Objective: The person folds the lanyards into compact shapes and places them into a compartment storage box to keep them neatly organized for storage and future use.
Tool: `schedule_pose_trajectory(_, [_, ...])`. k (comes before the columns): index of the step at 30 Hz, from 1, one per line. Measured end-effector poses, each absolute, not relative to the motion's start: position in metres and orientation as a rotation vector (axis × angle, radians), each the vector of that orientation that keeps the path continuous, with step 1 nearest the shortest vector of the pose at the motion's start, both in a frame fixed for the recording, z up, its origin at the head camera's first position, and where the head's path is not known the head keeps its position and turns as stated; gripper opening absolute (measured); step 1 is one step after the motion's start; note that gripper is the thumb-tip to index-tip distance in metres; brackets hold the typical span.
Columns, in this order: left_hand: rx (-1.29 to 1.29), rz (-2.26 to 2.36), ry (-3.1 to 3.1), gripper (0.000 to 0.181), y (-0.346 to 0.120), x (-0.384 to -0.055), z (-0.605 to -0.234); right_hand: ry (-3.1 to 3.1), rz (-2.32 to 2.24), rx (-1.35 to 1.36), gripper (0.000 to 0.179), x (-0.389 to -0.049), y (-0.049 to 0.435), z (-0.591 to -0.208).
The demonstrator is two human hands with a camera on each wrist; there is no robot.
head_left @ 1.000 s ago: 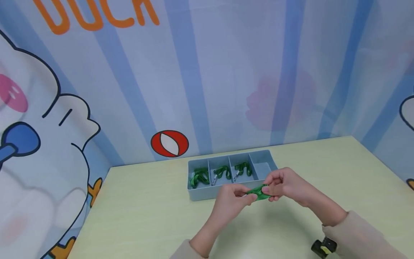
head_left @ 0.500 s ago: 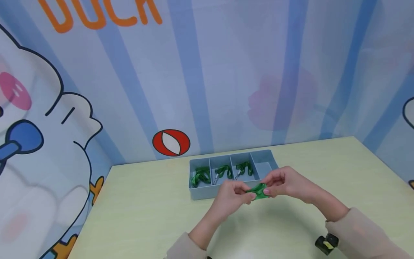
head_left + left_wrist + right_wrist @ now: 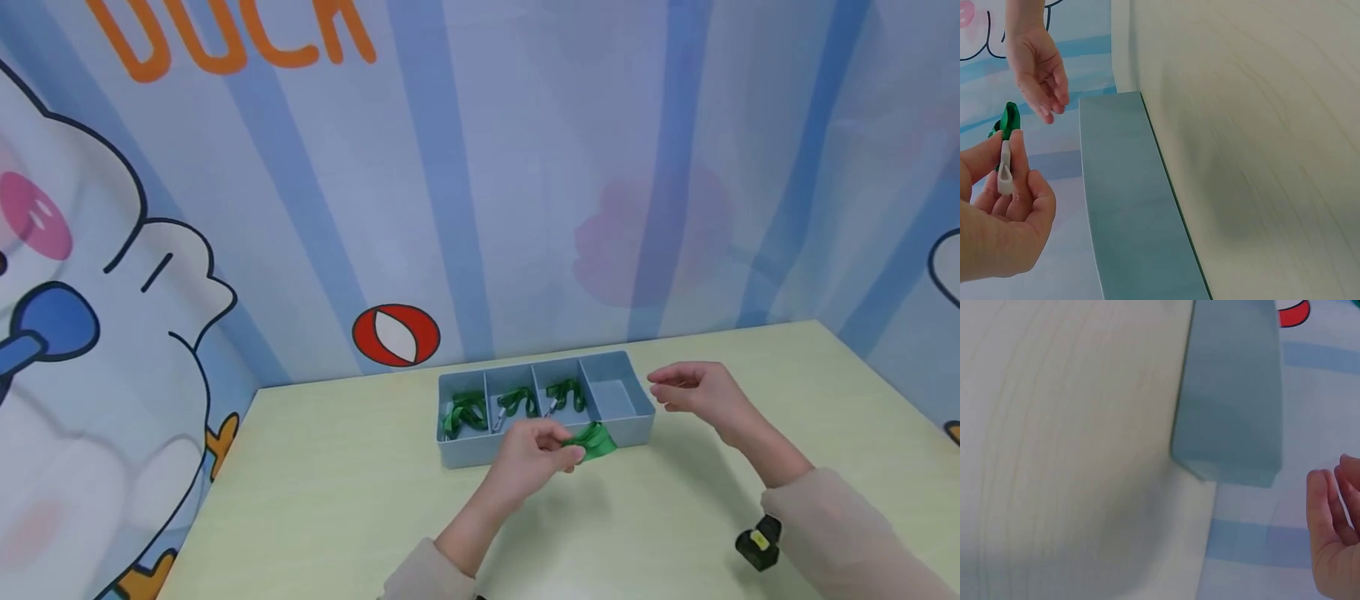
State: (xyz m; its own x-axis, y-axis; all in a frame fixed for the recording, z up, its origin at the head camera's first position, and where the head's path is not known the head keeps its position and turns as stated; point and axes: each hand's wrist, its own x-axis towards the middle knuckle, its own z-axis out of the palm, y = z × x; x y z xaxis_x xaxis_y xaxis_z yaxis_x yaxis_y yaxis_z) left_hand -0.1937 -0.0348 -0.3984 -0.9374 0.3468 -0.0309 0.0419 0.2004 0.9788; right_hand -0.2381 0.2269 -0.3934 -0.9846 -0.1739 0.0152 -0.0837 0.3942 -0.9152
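Note:
My left hand (image 3: 527,460) pinches a folded green lanyard (image 3: 596,442) between thumb and fingers, in front of the box. Its white clip (image 3: 1005,176) shows between the fingertips in the left wrist view. To the right, my right hand (image 3: 708,398) is off the lanyard, fingers loosely bent and holding nothing, beside the box's right end. A grey-blue divided box (image 3: 468,455) stands behind the hands. Green lanyards lie in its three left compartments, among them one lanyard (image 3: 466,408) at the far left; the rightmost compartment (image 3: 613,395) shows a bare floor.
The box stands on a pale wood-grain table (image 3: 337,492), close to the back edge. A printed blue-striped cloth (image 3: 517,167) rises behind it. A black device with a yellow mark (image 3: 759,542) hangs at the right sleeve.
Both hands held the lanyard before. My right hand has let go and moved right and slightly up, while my left hand keeps it in nearly the same place.

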Motion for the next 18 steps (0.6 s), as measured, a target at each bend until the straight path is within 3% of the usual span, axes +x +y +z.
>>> schedule_pose_trajectory(9, [0.335, 1.816, 2.246, 0.009, -0.032, -0.194, -0.4, 2.503, -1.699, 0.008, 0.039, -0.256, 0.227, -0.413])
schedule_pose_trajectory(18, [0.29, 1.813, 2.304, 0.012, -0.03, -0.199, -0.401, 2.49, -1.658, 0.012, 0.04, -0.261, 0.221, -0.415])
